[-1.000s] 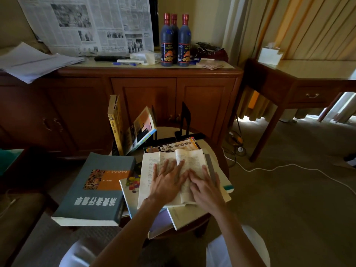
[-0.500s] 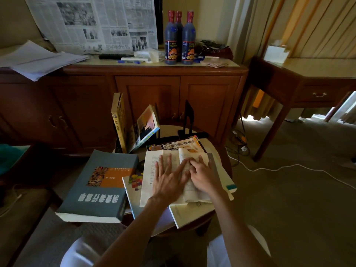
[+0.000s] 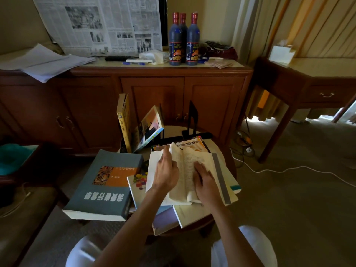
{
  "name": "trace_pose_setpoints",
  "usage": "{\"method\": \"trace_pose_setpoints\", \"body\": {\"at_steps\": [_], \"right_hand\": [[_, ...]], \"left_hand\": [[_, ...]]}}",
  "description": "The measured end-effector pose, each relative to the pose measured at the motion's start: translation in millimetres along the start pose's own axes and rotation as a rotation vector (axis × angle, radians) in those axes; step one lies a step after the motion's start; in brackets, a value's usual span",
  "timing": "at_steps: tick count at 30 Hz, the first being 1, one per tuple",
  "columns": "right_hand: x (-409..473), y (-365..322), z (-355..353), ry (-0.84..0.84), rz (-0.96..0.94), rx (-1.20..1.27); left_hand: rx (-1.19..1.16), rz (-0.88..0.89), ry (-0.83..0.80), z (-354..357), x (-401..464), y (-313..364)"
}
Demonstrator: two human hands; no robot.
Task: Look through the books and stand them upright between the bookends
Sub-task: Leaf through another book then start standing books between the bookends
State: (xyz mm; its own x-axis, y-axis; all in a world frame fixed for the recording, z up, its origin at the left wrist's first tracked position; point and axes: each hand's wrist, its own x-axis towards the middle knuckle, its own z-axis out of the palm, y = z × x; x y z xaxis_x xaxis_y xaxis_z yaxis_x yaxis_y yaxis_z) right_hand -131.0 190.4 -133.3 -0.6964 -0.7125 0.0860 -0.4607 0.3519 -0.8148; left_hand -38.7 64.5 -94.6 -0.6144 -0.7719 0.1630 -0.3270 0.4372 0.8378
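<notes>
An open book (image 3: 187, 166) lies on a pile of books on the small round table (image 3: 225, 151). My left hand (image 3: 165, 172) pinches a few of its pages and lifts them up near the spine. My right hand (image 3: 205, 180) lies flat on the right page, holding it down. A thick grey-blue book (image 3: 104, 182) rests at the left, overhanging the table edge. Behind, a yellow book (image 3: 123, 122) stands upright and a thinner one (image 3: 152, 125) leans against a black bookend; a second black bookend (image 3: 192, 120) stands to the right.
A wooden cabinet (image 3: 154, 97) stands just behind the table, with three dark bottles (image 3: 185, 39), a newspaper (image 3: 100, 24) and loose papers on top. A wooden side table (image 3: 308, 81) is at the right. A white cable (image 3: 289, 168) runs across the carpet.
My left hand went from lying flat on the left page to lifting a few pages upward. My right hand slid back down onto the right page. The view moved slightly.
</notes>
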Motion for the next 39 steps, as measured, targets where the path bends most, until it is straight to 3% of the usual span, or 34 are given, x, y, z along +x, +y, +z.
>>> {"method": "trace_pose_setpoints", "body": {"at_steps": [4, 6, 9, 13, 16, 18, 20, 22, 24, 27, 32, 36, 39], "right_hand": [[0, 1, 0, 0.036, -0.042, -0.001], [0, 0, -1, 0.038, -0.051, -0.012], [1, 1, 0, 0.03, -0.047, 0.008], [1, 3, -11, -0.035, -0.037, 0.19], [-2, -5, -27, -0.066, 0.007, 0.311], [-3, -5, -32, -0.046, 0.057, 0.381], [-3, -5, -32, -0.011, 0.116, 0.428], [-3, -5, -31, -0.033, 0.131, 0.455], [-3, -5, -31, -0.084, 0.094, 0.452], [-3, -3, -33, -0.085, 0.007, 0.201], [-9, -14, -30, -0.12, -0.122, -0.241], [-10, -23, -25, -0.152, -0.061, -0.298], [-7, -25, -33, -0.072, 0.026, -0.064]], "left_hand": [[0.373, -0.074, -0.139, -7, 12, -10], [0.44, -0.018, -0.129, -9, 11, -12], [0.185, 0.048, -0.07, -13, 12, -4], [-0.071, -0.18, -0.072, -19, 18, 4], [-0.439, -0.336, -0.254, -26, 25, 5], [-0.564, -0.385, -0.372, -28, 24, 9], [-0.378, -0.287, -0.401, -20, 21, 9], [-0.038, -0.097, -0.381, -8, 16, 8], [0.109, -0.028, -0.315, 7, 11, 5], [0.1, -0.031, -0.185, 20, 6, 1], [0.028, -0.026, -0.168, 19, 4, -12], [-0.104, 0.017, -0.169, 14, 6, -11], [-0.05, 0.08, -0.2, 16, 5, -17]]}}
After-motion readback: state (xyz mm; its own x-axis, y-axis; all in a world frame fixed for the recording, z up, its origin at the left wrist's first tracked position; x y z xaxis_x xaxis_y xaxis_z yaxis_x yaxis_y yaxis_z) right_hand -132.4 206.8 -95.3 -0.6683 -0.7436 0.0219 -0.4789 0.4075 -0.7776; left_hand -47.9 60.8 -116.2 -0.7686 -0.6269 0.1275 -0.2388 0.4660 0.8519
